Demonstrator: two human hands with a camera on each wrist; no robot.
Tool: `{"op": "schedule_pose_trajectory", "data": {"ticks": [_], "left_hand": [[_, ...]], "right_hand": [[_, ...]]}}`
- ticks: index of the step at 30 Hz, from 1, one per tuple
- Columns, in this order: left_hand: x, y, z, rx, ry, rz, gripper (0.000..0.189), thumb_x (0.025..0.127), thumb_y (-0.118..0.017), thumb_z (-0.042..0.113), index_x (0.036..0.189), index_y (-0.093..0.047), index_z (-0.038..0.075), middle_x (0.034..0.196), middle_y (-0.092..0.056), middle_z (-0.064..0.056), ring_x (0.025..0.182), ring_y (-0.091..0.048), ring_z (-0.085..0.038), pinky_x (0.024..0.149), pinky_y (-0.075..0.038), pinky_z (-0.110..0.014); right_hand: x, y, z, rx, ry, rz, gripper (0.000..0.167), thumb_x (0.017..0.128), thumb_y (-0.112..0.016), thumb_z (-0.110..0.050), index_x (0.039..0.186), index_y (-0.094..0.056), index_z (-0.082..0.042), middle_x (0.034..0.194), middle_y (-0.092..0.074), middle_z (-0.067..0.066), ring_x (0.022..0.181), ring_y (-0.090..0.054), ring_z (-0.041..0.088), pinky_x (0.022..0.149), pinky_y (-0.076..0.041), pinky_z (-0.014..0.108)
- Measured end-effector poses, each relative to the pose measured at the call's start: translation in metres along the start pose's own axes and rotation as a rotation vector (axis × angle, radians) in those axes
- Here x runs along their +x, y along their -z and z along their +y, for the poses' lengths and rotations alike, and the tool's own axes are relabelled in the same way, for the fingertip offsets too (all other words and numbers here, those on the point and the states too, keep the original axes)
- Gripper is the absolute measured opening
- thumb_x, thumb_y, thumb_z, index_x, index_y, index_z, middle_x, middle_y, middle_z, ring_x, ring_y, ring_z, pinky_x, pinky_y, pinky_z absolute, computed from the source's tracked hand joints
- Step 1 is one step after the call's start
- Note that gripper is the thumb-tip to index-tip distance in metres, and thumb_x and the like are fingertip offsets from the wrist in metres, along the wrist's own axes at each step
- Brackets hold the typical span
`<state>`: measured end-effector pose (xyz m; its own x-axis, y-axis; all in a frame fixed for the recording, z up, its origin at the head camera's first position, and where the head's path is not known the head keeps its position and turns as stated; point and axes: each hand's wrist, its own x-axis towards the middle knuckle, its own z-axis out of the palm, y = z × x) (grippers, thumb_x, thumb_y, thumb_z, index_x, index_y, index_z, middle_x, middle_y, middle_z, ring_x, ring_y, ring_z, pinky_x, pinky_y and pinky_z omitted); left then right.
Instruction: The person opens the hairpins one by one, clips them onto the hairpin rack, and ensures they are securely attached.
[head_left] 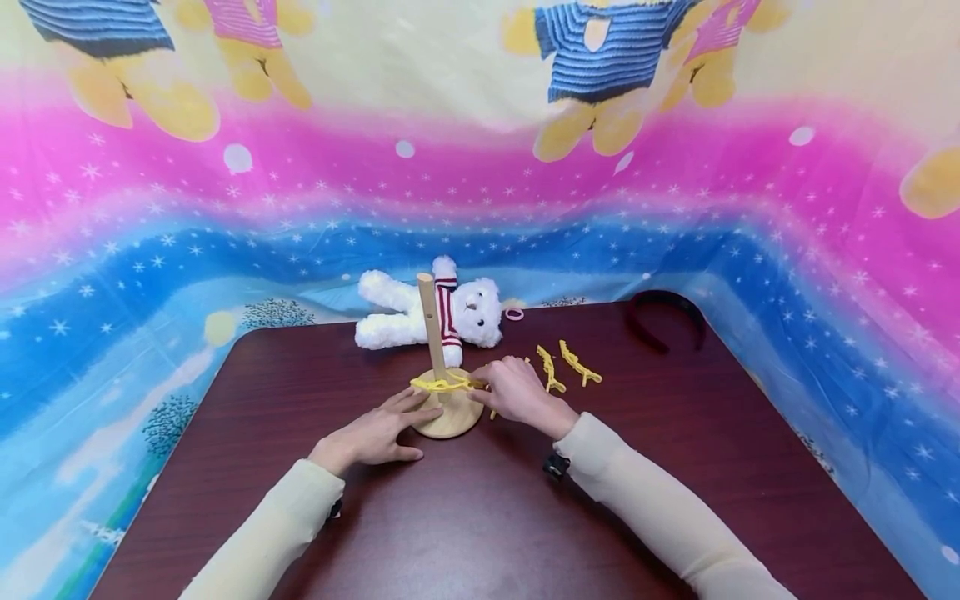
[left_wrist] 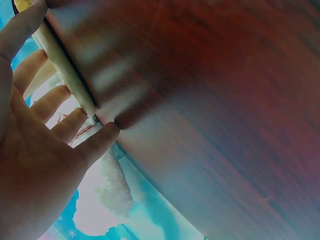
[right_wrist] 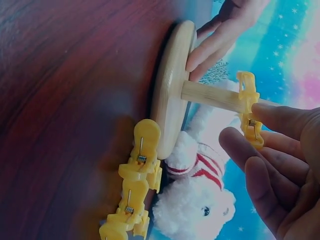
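A wooden stand with a round base (head_left: pixel 448 422) and an upright post (head_left: pixel 433 329) is between the two hands. My left hand (head_left: pixel 375 433) rests on the base's left side with its fingers extended. My right hand (head_left: pixel 517 390) pinches a yellow hair clip (right_wrist: pixel 248 92) between thumb and fingers at one end. This clip lies across the lower post, its far end reaching past the wood; a small metal spring shows near the thumb. More yellow hair clips (right_wrist: pixel 134 190) lie on the table beside the base, partly hidden by the right hand in the head view.
Behind the post a white plush bear (head_left: pixel 477 315) in a red-striped shirt lies on its side. A small pink ring (head_left: pixel 513 314) is by its head. At the back right lies a dark red headband (head_left: pixel 637 327). Printed cloth surrounds the brown table (head_left: pixel 480 525).
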<state>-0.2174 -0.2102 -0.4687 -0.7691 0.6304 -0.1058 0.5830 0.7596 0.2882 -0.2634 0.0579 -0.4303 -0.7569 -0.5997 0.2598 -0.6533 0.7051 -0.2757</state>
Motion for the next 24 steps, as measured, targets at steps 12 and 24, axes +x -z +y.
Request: {"op": "schedule_pose_trajectory", "data": {"ticks": [12, 24], "left_hand": [[0.0006, -0.0013, -0.0014, 0.005, -0.021, 0.022, 0.072, 0.089, -0.074, 0.036, 0.153, -0.043, 0.024, 0.165, -0.027, -0.015, 0.154, -0.018, -0.04, 0.116, -0.035, -0.055], [0.0001, -0.0013, -0.0015, 0.007, -0.029, 0.034, 0.073, 0.088, -0.075, 0.036, 0.153, -0.043, 0.024, 0.164, -0.029, -0.014, 0.153, -0.02, -0.041, 0.115, -0.036, -0.055]], "right_hand": [[0.0035, -0.0067, -0.0016, -0.009, -0.029, 0.035, 0.025, 0.088, -0.076, -0.032, 0.109, -0.08, -0.017, 0.096, -0.079, 0.001, 0.061, -0.061, 0.011, 0.057, -0.047, 0.032], [0.0055, -0.0096, -0.0028, -0.033, -0.064, 0.061, 0.027, 0.087, -0.077, -0.035, 0.108, -0.079, -0.018, 0.099, -0.079, -0.001, 0.072, -0.07, 0.019, 0.059, -0.051, 0.037]]}}
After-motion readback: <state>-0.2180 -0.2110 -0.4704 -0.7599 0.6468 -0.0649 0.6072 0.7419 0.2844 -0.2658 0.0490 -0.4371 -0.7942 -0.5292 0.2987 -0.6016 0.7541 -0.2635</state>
